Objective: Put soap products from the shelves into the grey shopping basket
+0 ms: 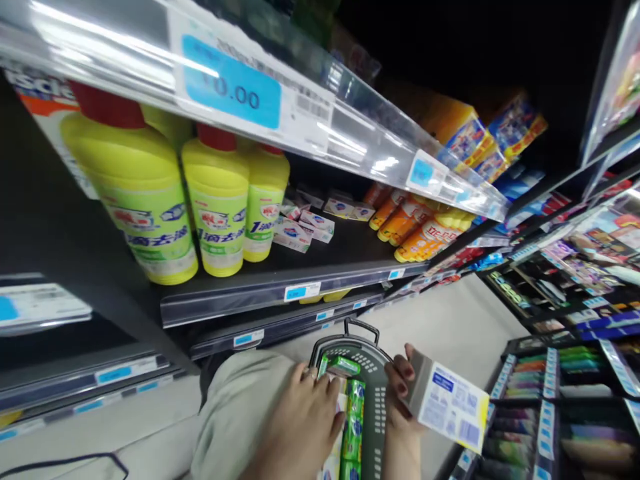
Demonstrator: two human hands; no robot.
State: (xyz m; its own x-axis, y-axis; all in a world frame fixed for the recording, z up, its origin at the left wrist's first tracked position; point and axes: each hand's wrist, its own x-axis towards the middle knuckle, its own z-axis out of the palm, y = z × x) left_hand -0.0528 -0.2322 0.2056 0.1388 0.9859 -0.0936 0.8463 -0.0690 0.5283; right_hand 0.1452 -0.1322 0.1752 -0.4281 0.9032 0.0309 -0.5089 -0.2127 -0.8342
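The white box (pixel 450 403), blue-printed with a yellow edge, is tilted beside the basket (pixel 379 407). The right hand (pixel 400 387) clasps its end; the left hand (pixel 307 420), fingers loose, seems to touch green packs (pixel 355 410) inside.

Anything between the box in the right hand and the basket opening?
Nothing visible between the box and the basket rim. The left hand covers the opening's left part, resting on green packs.

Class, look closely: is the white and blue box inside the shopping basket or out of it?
Out. The right hand holds the box clear of the basket, past its right rim.
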